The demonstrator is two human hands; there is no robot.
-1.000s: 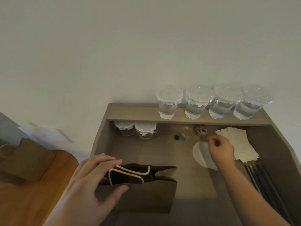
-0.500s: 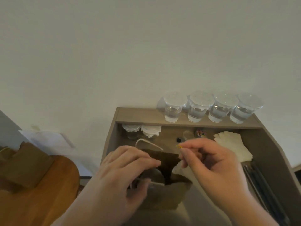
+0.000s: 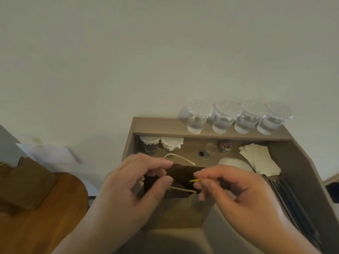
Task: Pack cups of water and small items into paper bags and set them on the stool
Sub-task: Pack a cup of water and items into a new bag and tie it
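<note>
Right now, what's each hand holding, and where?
Right hand pinches a small yellow item by one end; left hand grips the paper bag rim.

My left hand (image 3: 135,182) and right hand (image 3: 227,186) crowd the mouth of the paper bag (image 3: 176,208), leaving only a narrow gap between my fingertips; the bag's near handle (image 3: 181,189) crosses that gap; beyond the bag, a bare strip of desk (image 3: 190,151) stays reachable, hemmed by two lidded cups (image 3: 161,145) under the shelf (image 3: 211,129); four water cups (image 3: 238,118) line the shelf's right part, its left end clear; napkins (image 3: 260,160) and dark straws (image 3: 289,198) fill the right side.
</note>
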